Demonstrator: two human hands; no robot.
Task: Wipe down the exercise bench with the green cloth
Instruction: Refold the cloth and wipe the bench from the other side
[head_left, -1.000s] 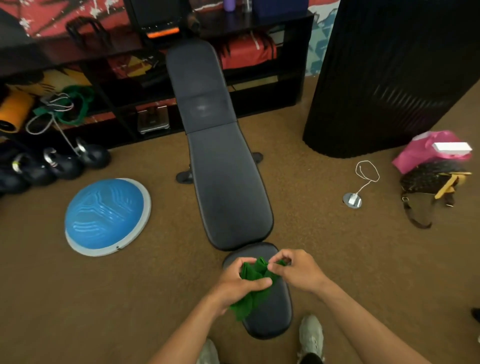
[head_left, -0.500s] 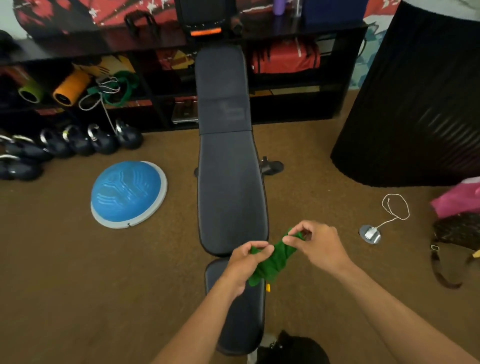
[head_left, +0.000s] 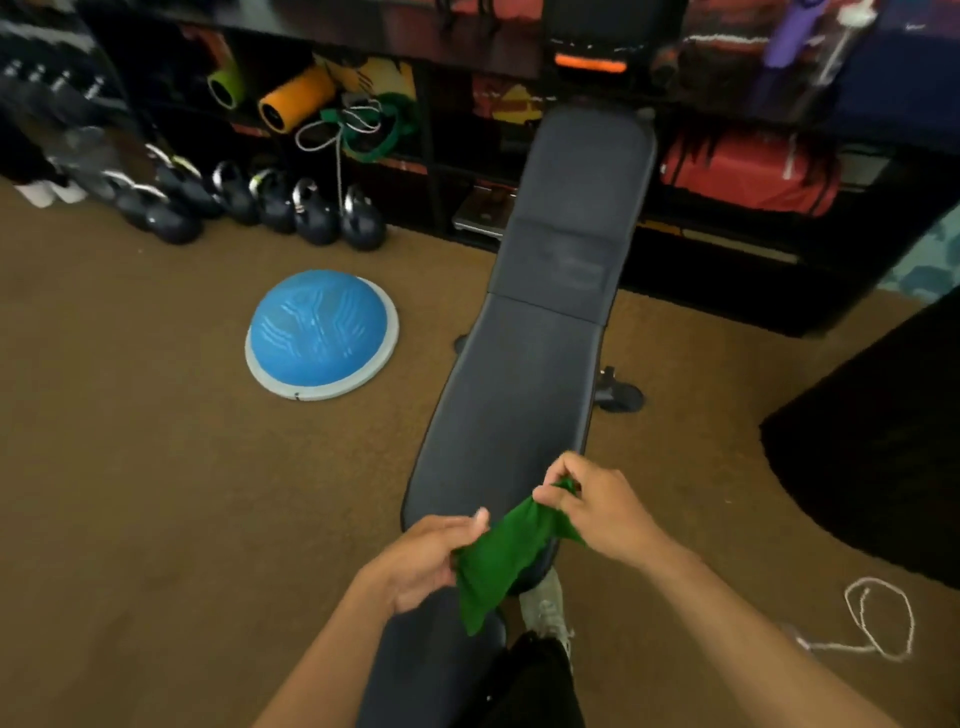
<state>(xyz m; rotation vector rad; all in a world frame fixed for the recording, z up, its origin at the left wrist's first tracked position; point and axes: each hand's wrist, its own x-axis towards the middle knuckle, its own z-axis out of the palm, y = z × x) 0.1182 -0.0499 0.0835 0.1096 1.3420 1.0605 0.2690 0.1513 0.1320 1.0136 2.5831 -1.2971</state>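
A long black padded exercise bench (head_left: 540, 374) runs away from me across the brown carpet, its backrest reaching the shelf. The green cloth (head_left: 498, 556) is stretched between both hands above the near end of the long pad. My left hand (head_left: 426, 561) pinches its lower left part. My right hand (head_left: 597, 509) pinches its upper right corner. The loose end of the cloth hangs down over the small seat pad (head_left: 415, 670). The cloth is held in the air, apart from the bench surface.
A blue half-dome balance trainer (head_left: 322, 332) lies left of the bench. Several kettlebells (head_left: 270, 208) line the floor before a dark shelf (head_left: 727, 218) with rollers and bands. A big black object (head_left: 872, 457) stands at the right, a white cord (head_left: 878, 618) near it. My shoe (head_left: 545, 608) is beside the seat.
The view has swung left and moved closer along the bench. My hands have pulled the bunched cloth apart into a stretched strip, the right hand rising away from the left.
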